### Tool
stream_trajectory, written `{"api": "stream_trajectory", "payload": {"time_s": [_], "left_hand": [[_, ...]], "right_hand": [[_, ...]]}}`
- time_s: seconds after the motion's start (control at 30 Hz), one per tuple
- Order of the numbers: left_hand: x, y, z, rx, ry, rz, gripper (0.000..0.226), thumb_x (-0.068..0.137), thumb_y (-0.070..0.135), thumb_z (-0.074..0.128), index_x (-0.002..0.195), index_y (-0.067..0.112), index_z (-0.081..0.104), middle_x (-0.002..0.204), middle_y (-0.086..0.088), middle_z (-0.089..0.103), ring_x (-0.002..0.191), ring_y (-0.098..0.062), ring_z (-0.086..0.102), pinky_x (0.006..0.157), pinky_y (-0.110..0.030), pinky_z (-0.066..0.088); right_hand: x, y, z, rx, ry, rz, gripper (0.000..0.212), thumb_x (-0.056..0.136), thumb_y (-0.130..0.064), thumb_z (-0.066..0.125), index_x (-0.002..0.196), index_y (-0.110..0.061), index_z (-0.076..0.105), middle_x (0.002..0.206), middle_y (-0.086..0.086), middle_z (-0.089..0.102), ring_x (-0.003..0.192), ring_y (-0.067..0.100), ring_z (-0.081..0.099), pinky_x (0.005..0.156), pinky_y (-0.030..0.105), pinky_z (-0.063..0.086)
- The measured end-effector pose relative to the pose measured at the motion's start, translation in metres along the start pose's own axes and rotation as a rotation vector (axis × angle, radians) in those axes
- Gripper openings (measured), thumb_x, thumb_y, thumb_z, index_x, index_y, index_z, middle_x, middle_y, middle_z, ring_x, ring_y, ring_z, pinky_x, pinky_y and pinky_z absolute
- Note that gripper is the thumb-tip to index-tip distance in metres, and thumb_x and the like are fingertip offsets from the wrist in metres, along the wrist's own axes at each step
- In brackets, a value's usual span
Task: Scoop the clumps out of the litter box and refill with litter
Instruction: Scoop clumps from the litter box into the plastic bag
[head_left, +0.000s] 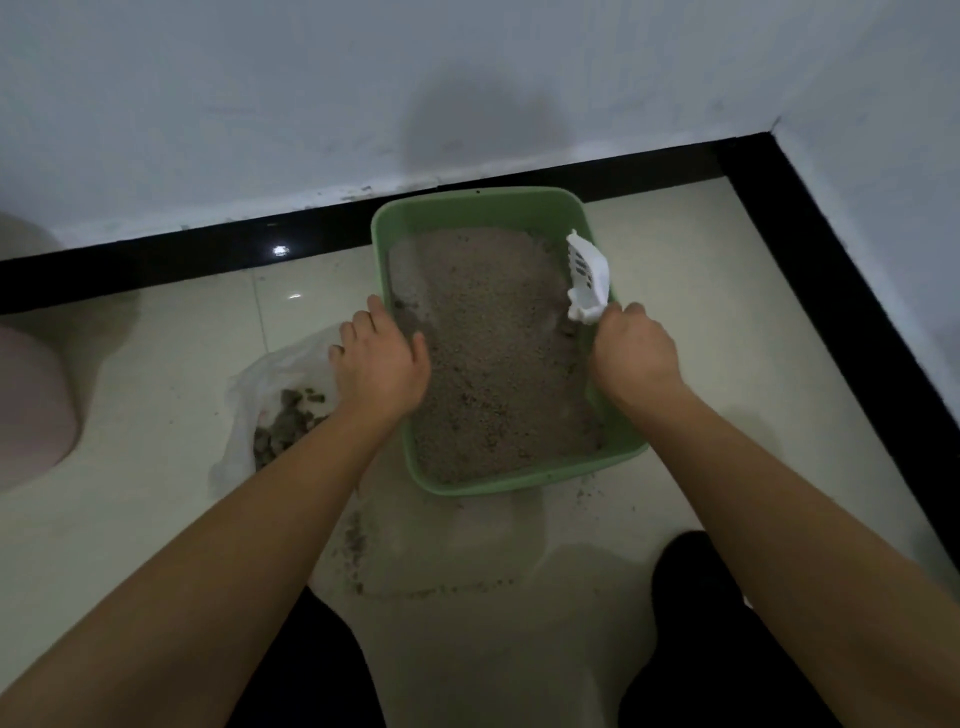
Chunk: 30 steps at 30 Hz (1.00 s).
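A green litter box (480, 209) sits on the tiled floor, filled with grey-brown litter (493, 364). My left hand (382, 361) grips the box's left rim, thumb inside over the litter. My right hand (636, 351) is at the right rim and holds the handle of a white slotted scoop (588, 278), which stands up against the box's right wall. To the left of the box lies a thin white plastic bag (260, 395) holding dark clumps (288, 423).
Black skirting (831, 270) and white walls close off the corner behind and to the right of the box. Spilled litter grains (356, 545) dot the floor in front. A pink rounded object (31, 405) stands at far left. My dark-clad knees are at the bottom.
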<state>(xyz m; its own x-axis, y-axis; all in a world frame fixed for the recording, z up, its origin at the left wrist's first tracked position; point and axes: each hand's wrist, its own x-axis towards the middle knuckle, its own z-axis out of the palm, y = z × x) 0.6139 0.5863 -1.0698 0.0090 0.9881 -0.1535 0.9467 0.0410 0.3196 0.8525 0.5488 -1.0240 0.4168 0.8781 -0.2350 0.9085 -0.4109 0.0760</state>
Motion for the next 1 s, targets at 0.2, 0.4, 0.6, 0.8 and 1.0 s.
{"api": "stream_trajectory", "payload": {"time_s": [0.2,0.4,0.6,0.8,1.0], "left_hand": [[0.016,0.004,0.027,-0.047,-0.003,-0.045,0.064,0.097,0.018,0.043,0.15,0.001,0.013,0.132,-0.023,0.044,0.114,-0.039,0.045,0.091,-0.05,0.04],[0.012,-0.007,0.047,-0.14,0.018,-0.077,0.077,0.094,0.01,0.046,0.155,0.013,-0.002,0.122,-0.019,0.05,0.103,-0.034,0.048,0.084,-0.045,0.044],[0.013,-0.004,0.047,-0.115,0.024,-0.106,0.074,0.096,0.01,0.043,0.155,0.013,-0.002,0.124,-0.018,0.051,0.103,-0.032,0.049,0.082,-0.042,0.042],[0.013,-0.004,0.045,-0.102,0.033,-0.129,0.072,0.097,0.012,0.042,0.155,0.015,0.0,0.122,-0.018,0.053,0.101,-0.034,0.051,0.077,-0.045,0.044],[0.012,-0.006,0.049,-0.065,0.06,-0.128,0.071,0.097,0.013,0.042,0.155,0.016,0.001,0.119,-0.017,0.053,0.097,-0.032,0.05,0.068,-0.038,0.036]], "right_hand": [[0.056,-0.025,-0.02,-0.226,0.032,-0.146,0.034,0.105,-0.02,0.041,0.126,0.003,0.054,0.104,0.014,0.057,0.088,0.025,0.062,0.067,0.032,0.048],[0.116,-0.045,-0.02,-0.172,-0.205,-0.287,0.042,0.095,-0.029,0.063,0.126,-0.002,0.057,0.112,0.015,0.062,0.099,0.028,0.061,0.079,0.036,0.048],[0.105,-0.026,-0.007,-0.052,-0.35,-0.426,0.033,0.094,-0.029,0.057,0.115,-0.006,0.067,0.106,0.015,0.062,0.085,0.027,0.056,0.073,0.032,0.046],[0.069,-0.014,-0.026,-0.189,-0.305,-0.552,0.03,0.091,-0.016,0.053,0.118,-0.016,0.066,0.082,0.003,0.053,0.075,0.022,0.058,0.067,0.032,0.051],[0.113,-0.009,-0.027,-0.076,-0.143,-0.259,0.027,0.096,-0.022,0.057,0.113,-0.002,0.062,0.07,0.004,0.041,0.068,0.021,0.048,0.065,0.034,0.042]]}}
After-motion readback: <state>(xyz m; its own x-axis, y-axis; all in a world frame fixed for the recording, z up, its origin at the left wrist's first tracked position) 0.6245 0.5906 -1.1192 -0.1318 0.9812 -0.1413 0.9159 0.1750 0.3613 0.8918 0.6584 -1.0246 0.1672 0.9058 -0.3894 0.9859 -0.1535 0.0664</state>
